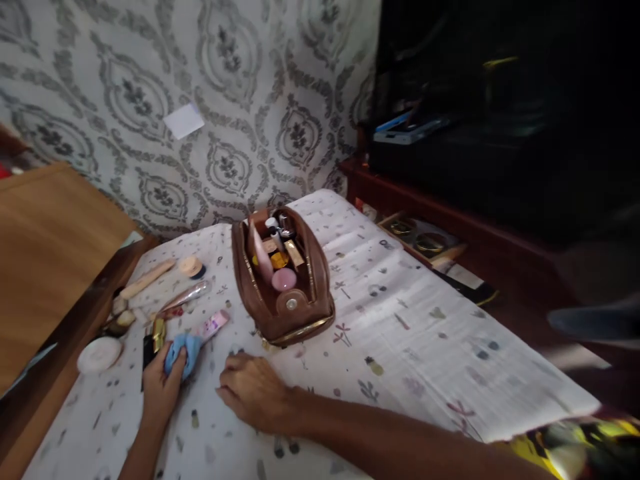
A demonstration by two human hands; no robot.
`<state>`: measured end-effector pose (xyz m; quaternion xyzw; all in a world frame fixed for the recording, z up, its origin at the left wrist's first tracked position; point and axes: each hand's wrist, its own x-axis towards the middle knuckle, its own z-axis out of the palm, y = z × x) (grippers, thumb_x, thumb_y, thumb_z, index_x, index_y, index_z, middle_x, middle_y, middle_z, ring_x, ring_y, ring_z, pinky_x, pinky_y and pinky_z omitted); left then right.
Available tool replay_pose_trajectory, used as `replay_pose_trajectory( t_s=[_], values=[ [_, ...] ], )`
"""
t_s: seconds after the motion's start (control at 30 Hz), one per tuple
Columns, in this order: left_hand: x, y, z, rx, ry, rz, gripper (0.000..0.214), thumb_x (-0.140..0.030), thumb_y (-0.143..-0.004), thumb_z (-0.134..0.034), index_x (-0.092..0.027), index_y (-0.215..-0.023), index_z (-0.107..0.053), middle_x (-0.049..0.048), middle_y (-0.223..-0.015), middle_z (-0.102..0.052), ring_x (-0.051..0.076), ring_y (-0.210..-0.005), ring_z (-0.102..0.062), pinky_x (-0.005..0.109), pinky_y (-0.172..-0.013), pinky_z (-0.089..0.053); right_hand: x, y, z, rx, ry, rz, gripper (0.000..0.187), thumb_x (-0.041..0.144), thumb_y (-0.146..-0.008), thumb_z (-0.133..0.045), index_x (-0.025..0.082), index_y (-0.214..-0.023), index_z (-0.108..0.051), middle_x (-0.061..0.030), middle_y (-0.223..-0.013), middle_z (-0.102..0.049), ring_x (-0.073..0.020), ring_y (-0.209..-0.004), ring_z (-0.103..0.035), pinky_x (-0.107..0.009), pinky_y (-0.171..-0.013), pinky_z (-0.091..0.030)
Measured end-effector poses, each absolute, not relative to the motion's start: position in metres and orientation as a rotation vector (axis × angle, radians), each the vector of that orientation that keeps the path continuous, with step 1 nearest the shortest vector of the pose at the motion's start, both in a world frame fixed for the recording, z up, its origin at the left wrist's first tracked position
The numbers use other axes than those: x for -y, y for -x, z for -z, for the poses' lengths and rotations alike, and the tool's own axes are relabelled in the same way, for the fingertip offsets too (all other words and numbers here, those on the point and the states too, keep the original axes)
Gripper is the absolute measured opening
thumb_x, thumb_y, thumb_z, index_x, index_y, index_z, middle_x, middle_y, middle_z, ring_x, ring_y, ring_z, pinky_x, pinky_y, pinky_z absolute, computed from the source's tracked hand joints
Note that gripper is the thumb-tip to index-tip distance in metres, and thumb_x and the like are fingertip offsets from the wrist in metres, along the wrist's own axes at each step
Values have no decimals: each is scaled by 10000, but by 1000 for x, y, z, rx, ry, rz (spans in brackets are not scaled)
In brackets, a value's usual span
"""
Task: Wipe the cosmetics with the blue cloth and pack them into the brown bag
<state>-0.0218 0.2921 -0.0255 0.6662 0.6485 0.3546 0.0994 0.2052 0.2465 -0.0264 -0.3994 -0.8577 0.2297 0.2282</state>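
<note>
A bunched light-blue cloth point(192, 348) is gripped in my left hand point(163, 387), low over the printed white sheet. Just beyond the cloth lies a pink-and-white tube point(215, 323); I cannot tell whether the two touch. My right hand point(257, 395) rests on the sheet with its fingers curled closed, and whatever they may hold is hidden. Farther off stands an unzipped brown bag point(245, 283), with a pink round item point(284, 279), a pale pink tube point(261, 253) and several small cosmetics inside. A gold-and-black lipstick-like item point(159, 333) lies beside my left hand.
A white round container point(100, 355), several brush-like items point(147, 280), a clear tube point(187, 295) and a beige-topped jar point(191, 267) lie left on the printed sheet point(380, 333). A wooden panel point(60, 233) borders the left; a dark red stand point(425, 207) borders the right.
</note>
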Motion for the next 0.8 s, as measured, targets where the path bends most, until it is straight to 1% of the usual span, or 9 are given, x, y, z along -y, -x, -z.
replay_pose_trajectory(
  t_s=[0.1, 0.2, 0.37, 0.43, 0.53, 0.6, 0.67, 0.73, 0.8],
  values=[
    [-290, 17, 19, -1978, -2030, -1102, 310, -488, -883, -480, -202, -794, -561, -8, -665, -544, 184, -650, -550, 279, -631, -465, -246, -206, 22, 2375, 1100, -673, 244, 274, -985, -519, 145, -931, -719, -82, -1012, -708, -208, -968, -652, -298, -824, -501],
    [-293, 13, 19, -2051, -2115, -1119, 261, -421, -942, -415, -200, -855, -525, 16, -753, -562, 195, -728, -565, 304, -716, -473, -246, -206, 22, 2359, 1082, -717, 231, 237, -983, -521, 141, -899, -714, -84, -996, -702, -197, -951, -647, -287, -827, -488],
    [-299, 14, 31, -1797, -2321, -881, 242, -360, -962, -386, -186, -1069, -517, 123, -1096, -643, 261, -1073, -599, 400, -942, -465, -245, -204, 32, 2203, 1034, -769, 211, 187, -954, -544, 149, -793, -676, -67, -909, -671, -179, -882, -633, -278, -828, -476],
    [-300, 17, 33, -1653, -2352, -796, 248, -325, -950, -403, -192, -1135, -501, 131, -1171, -642, 265, -1105, -592, 419, -966, -458, -246, -204, 36, 2113, 1044, -791, 202, 154, -940, -536, 152, -781, -659, -58, -880, -649, -174, -858, -622, -277, -823, -476],
    [-300, 22, 30, -1504, -2358, -788, 257, -265, -896, -458, -198, -1140, -505, 124, -1168, -635, 266, -1090, -580, 419, -959, -454, -251, -201, 33, 1982, 1131, -774, 178, 108, -921, -496, 138, -976, -663, -93, -1009, -630, -191, -928, -613, -306, -874, -480],
    [-299, 23, 27, -1403, -2340, -831, 246, -217, -829, -490, -201, -1073, -519, 110, -1164, -617, 259, -1084, -566, 399, -949, -448, -256, -195, 26, 1942, 1227, -746, 329, 108, -918, -469, 118, -1224, -588, -154, -1225, -571, -218, -1033, -602, -343, -926, -476],
    [-297, 22, 23, -1312, -2295, -891, 213, -177, -755, -500, -207, -965, -514, 88, -1135, -605, 246, -1063, -560, 371, -928, -445, -262, -188, 17, 1951, 1359, -731, 491, 127, -923, -454, 107, -1413, -443, -218, -1434, -423, -247, -1100, -594, -379, -948, -474],
    [-295, 21, 20, -1253, -2239, -955, 193, -153, -705, -492, -211, -889, -497, 69, -1101, -597, 233, -1047, -559, 352, -920, -438, -270, -179, 10, 1977, 1492, -735, 572, 137, -918, -463, 106, -1480, -363, -245, -1506, -342, -265, -1100, -607, -393, -942, -475],
    [-292, 22, 18, -1248, -2166, -1011, 171, -148, -695, -482, -212, -854, -489, 56, -1058, -600, 221, -1012, -567, 336, -901, -437, -276, -174, 8, 1998, 1548, -760, 557, 132, -903, -492, 111, -1454, -412, -220, -1430, -456, -259, -1076, -621, -373, -937, -469]
  ],
)
